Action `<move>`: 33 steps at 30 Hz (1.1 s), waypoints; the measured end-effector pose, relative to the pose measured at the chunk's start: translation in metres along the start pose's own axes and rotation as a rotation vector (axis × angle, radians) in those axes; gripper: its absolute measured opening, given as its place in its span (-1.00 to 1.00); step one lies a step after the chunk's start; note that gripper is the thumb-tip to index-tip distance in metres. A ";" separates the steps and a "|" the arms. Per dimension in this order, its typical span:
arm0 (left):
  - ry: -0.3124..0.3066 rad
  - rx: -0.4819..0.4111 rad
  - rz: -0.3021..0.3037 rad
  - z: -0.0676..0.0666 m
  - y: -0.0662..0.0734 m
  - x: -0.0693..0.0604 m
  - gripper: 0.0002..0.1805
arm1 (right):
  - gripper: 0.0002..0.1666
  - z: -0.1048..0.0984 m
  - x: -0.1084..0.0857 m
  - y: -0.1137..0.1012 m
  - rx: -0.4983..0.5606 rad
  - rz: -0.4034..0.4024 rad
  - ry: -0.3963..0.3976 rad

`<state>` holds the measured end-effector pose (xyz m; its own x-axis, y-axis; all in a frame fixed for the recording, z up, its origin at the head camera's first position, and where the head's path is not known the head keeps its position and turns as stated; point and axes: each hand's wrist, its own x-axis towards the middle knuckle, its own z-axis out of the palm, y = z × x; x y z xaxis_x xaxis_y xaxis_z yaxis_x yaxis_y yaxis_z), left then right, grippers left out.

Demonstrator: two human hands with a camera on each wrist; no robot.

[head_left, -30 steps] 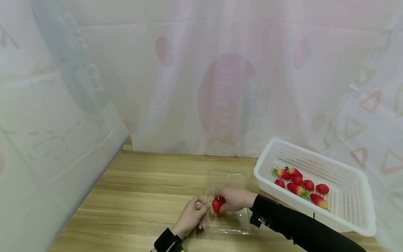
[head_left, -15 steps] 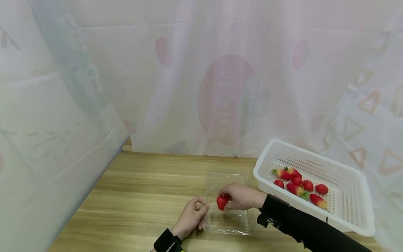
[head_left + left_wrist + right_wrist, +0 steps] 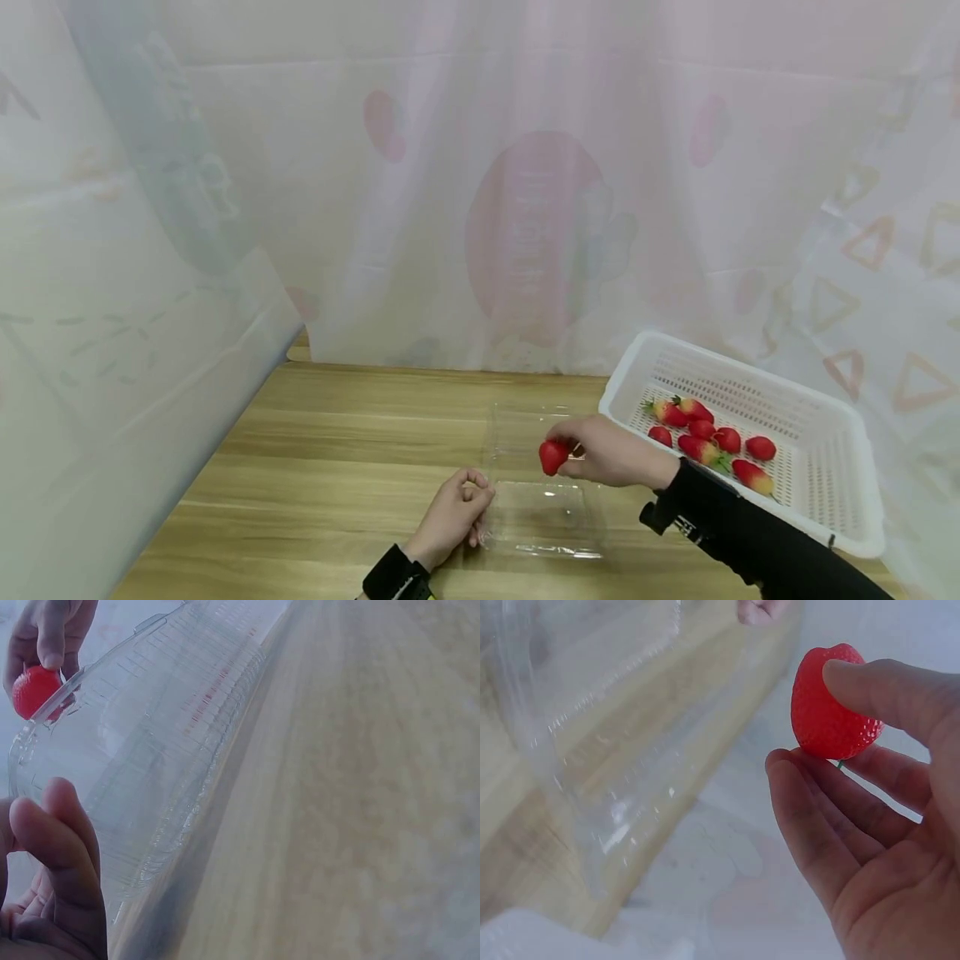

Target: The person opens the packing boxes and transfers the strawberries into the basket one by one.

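Note:
In the head view my right hand [image 3: 611, 450] pinches a red strawberry [image 3: 553, 457] between thumb and fingers, above a clear plastic box [image 3: 540, 517]. The right wrist view shows the strawberry [image 3: 829, 705] closely, glossy and dimpled, with a bit of green stem below. My left hand [image 3: 453, 510] stays at the box's left edge, its thumb and finger pinching the rim. In the left wrist view the curled left fingers [image 3: 64, 847] sit beside the see-through wall of the box [image 3: 165, 735]; the exact contact is partly hidden.
A white perforated basket [image 3: 840, 475] stands on the right, holding several strawberries [image 3: 701, 429], some with green leaves. The wooden table [image 3: 337, 467] ends at a printed pale curtain [image 3: 420, 250] behind and another on the left [image 3: 150, 400].
My right hand has risen and moved right and away from me with the strawberry, out of the box's near part. The left hand has hardly moved.

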<state>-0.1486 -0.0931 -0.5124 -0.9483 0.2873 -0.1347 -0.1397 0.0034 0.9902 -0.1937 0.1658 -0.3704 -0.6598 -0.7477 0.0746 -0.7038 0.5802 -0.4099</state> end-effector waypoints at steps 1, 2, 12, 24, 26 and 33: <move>-0.002 -0.001 0.000 0.000 0.000 0.000 -0.75 | -0.69 -0.004 -0.002 0.000 0.011 0.006 0.012; -0.004 -0.002 0.000 0.000 0.000 0.000 -0.74 | -0.69 -0.007 -0.005 0.000 0.021 0.015 0.022; 0.002 0.000 0.010 -0.001 -0.001 0.001 -0.70 | -0.69 -0.042 -0.030 0.020 -0.048 0.043 0.165; 0.004 -0.001 0.006 -0.001 -0.001 0.001 -0.72 | -0.64 -0.078 -0.066 0.058 -0.089 0.260 0.245; 0.004 -0.003 0.007 -0.001 -0.001 0.002 -0.71 | -0.64 -0.085 -0.073 0.067 -0.114 0.280 0.250; 0.001 -0.010 0.008 -0.001 -0.002 0.002 -0.72 | -0.66 -0.101 -0.098 0.106 -0.162 0.387 0.219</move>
<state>-0.1501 -0.0935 -0.5145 -0.9496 0.2867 -0.1264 -0.1345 -0.0086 0.9909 -0.2301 0.3325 -0.3295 -0.9093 -0.3914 0.1413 -0.4161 0.8587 -0.2993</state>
